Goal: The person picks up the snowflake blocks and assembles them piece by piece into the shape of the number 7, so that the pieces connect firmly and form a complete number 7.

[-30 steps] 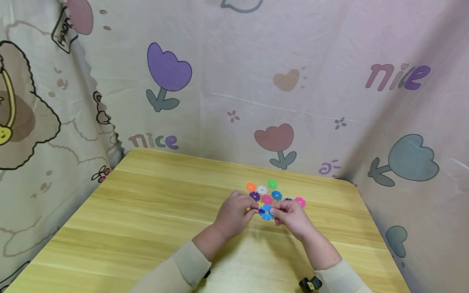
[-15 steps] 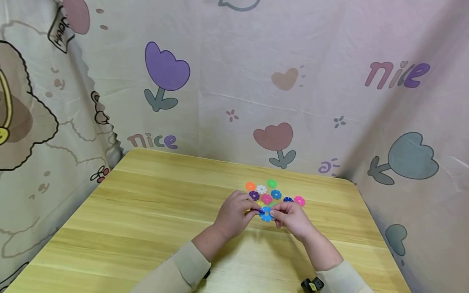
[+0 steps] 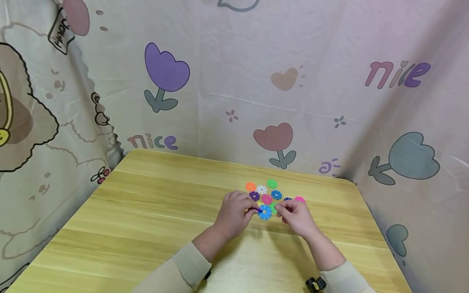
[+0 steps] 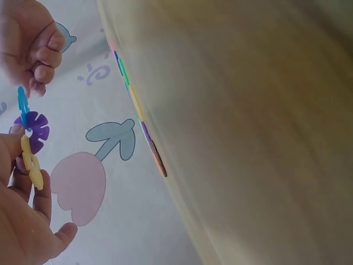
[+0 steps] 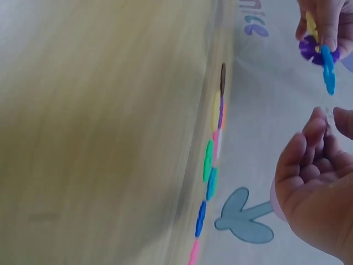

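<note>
My left hand (image 3: 233, 213) pinches a short chain of notched plastic snowflake discs above the table. In the left wrist view the chain runs from a yellow disc (image 4: 34, 171) through a purple disc (image 4: 39, 132) to a light blue disc (image 4: 22, 102); they stand at angles, joined by their slots. My right hand (image 3: 298, 217) hovers just right of the blue disc, apart from it. Its fingers are loosely curled, and the right wrist view shows a gap between its fingertips (image 5: 314, 130) and the blue disc (image 5: 329, 72).
Loose discs lie flat behind my hands, among them orange (image 3: 250, 186), white (image 3: 261, 189), green (image 3: 272, 184), pink (image 3: 267, 199) and blue (image 3: 276, 195). The wooden table (image 3: 146, 211) meets a printed curtain (image 3: 220, 81) at the back.
My right hand has let go of the light blue disc and moved slightly right. My left hand keeps holding the chain in nearly the same spot.
</note>
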A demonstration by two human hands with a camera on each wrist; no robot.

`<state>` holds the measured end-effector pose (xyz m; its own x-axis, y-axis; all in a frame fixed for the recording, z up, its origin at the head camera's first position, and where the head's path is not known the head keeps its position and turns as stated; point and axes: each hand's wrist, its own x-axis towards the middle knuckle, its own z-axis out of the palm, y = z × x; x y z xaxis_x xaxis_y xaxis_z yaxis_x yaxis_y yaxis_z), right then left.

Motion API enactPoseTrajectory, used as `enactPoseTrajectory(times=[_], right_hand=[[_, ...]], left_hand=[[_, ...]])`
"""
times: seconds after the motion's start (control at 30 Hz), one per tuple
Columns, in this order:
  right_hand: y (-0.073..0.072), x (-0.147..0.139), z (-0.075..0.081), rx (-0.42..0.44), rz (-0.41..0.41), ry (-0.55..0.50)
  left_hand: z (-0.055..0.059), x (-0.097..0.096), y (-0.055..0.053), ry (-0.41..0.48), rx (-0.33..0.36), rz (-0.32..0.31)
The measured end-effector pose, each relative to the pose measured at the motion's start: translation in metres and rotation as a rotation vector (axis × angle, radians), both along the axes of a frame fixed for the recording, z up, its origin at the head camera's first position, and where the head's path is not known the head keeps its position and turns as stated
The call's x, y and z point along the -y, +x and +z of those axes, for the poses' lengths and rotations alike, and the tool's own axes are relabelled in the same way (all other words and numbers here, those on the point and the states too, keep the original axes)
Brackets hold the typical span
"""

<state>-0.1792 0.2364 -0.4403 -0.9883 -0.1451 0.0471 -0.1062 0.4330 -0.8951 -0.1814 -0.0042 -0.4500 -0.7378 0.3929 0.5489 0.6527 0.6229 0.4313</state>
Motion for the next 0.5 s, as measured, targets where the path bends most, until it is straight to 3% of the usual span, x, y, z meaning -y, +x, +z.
enactPoseTrajectory(times=[0.27,0.5], right_hand=[[-0.005,-0.013,-0.002,-0.160,-0.143,0.171],[-0.016,-0.031,-0.004,-0.191,-0.237,0.352]], left_hand=[[-0.002,0.002,-0.001,0.020,0.024,0.022],[-0.003,0.003,-0.001,0.025,0.035,0.022]])
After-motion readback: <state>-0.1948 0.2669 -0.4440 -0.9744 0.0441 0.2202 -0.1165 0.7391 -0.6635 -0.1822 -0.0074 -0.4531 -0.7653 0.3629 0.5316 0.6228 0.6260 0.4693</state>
